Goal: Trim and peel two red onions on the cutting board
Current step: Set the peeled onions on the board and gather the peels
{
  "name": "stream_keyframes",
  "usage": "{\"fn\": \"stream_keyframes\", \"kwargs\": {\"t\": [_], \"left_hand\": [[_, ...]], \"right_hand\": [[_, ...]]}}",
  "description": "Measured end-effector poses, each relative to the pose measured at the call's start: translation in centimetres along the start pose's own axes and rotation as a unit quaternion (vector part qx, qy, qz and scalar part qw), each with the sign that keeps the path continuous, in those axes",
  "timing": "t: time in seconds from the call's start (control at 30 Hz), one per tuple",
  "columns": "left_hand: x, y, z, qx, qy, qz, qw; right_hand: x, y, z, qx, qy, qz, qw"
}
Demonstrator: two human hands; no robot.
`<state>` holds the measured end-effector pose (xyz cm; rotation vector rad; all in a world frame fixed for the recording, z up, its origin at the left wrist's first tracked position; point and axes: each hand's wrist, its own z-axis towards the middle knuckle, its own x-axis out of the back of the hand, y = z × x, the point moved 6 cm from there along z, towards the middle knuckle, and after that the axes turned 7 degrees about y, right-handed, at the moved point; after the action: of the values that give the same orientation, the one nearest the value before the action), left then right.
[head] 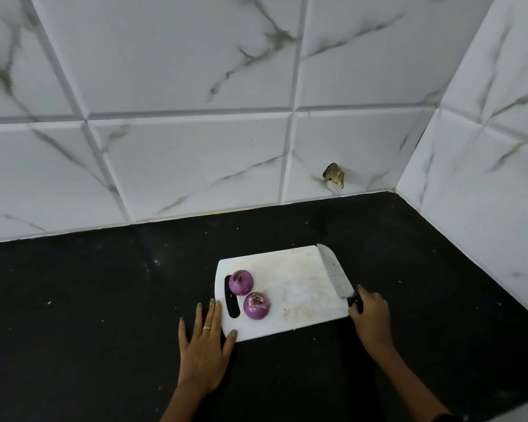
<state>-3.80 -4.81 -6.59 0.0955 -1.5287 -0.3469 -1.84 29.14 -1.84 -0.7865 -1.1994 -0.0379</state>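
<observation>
Two red onions sit in their skins on the left part of a white cutting board [299, 287], one [241, 282] farther back beside the handle slot, the other [256, 305] nearer me. My left hand [206, 345] lies flat on the black counter with straight fingers, its thumb touching the board's near left corner. A knife lies along the board's right edge, its blade [333, 271] pointing away from me. My right hand [371, 315] grips its black handle at the board's near right corner.
The board lies on a black counter [104, 300] in a corner of white marble-pattern wall tiles. A chipped hole [334, 175] marks the back wall just above the counter. Small crumbs dot the counter.
</observation>
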Motion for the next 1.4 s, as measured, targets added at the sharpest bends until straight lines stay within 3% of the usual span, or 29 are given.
{"fn": "stream_keyframes", "kwargs": {"t": [0.17,0.3,0.43,0.53,0.6,0.67,0.77,0.87,1.0,1.2,1.4], "left_hand": [[0.3,0.6,-0.2,0.01,0.027,-0.001,1.0],[0.3,0.9,0.1,0.031,0.053,-0.01,0.998],[0.6,1.3,0.2,0.048,0.056,-0.023,0.997],[1.2,2.1,0.4,0.071,0.059,-0.089,0.992],[1.8,3.1,0.9,0.083,0.083,-0.179,0.977],[2.1,4.5,1.9,0.089,0.091,-0.289,0.949],[1.7,6.3,3.5,0.125,0.045,-0.435,0.891],[1.3,7.1,4.6,0.153,0.03,-0.474,0.867],[0.2,6.7,6.2,0.175,0.027,-0.518,0.837],[-0.1,6.5,7.0,0.163,0.008,-0.544,0.823],[-1.3,5.8,7.1,0.208,-0.023,-0.632,0.746]], "right_hand": [[0.2,-2.5,-1.8,0.026,0.023,0.101,0.994],[-2.0,-5.4,-4.3,0.055,-0.023,0.123,0.991],[-4.1,-7.2,-6.2,0.072,-0.071,0.04,0.994],[-3.7,-8.5,-6.2,0.103,-0.031,-0.025,0.994],[-3.5,-10.0,-5.8,0.13,-0.029,0.034,0.99],[-4.2,-12.3,-5.6,0.146,-0.092,0.144,0.974],[-6.6,-15.5,-5.8,0.068,-0.242,0.285,0.925],[-8.5,-17.2,-6.0,0.012,-0.309,0.291,0.905],[-9.4,-17.5,-6.0,-0.069,-0.305,0.314,0.897],[-10.1,-17.3,-6.0,-0.051,-0.306,0.28,0.908],[-10.5,-17.0,-5.5,-0.066,-0.282,0.351,0.89]]}}
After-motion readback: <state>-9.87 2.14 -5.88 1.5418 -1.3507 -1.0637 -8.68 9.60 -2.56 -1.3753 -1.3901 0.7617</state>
